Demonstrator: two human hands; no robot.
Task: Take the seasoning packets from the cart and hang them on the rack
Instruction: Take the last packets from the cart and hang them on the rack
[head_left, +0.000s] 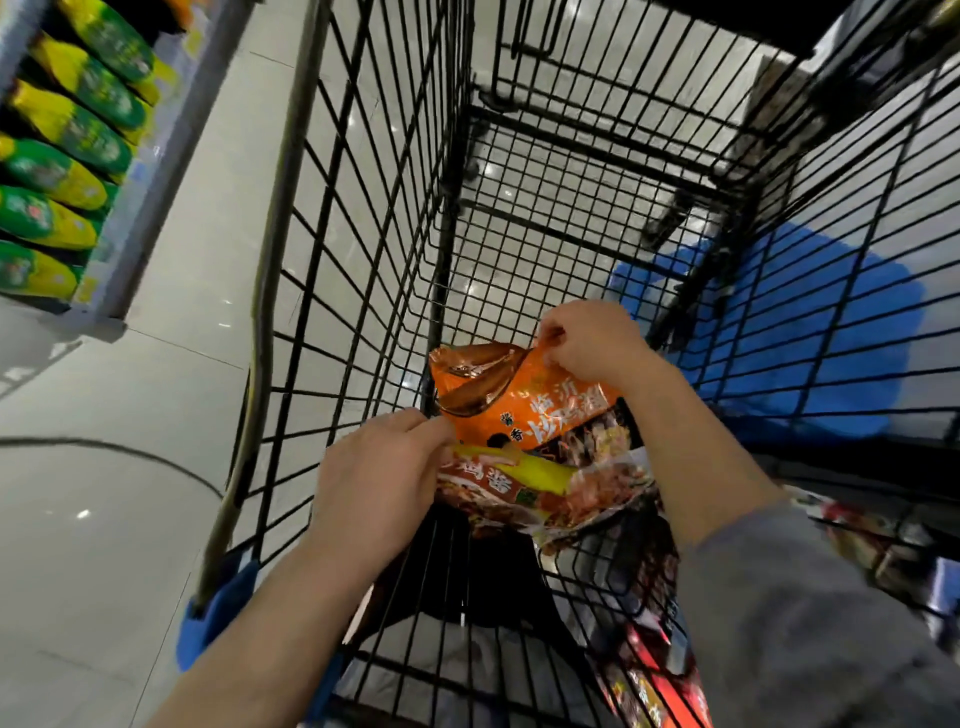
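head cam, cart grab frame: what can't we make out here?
- Rack: not in the head view; only blurred green-yellow bags at the left edge.
- Packet count: the orange packets overlap, partly behind the left hand and right hand.
- Packets at lower right: cut by the edge, behind the cart wire and sleeve.

You look down into a black wire cart (363, 218). It stands on a shiny pale floor (119, 467). Orange packets (524, 415) are inside the cart.
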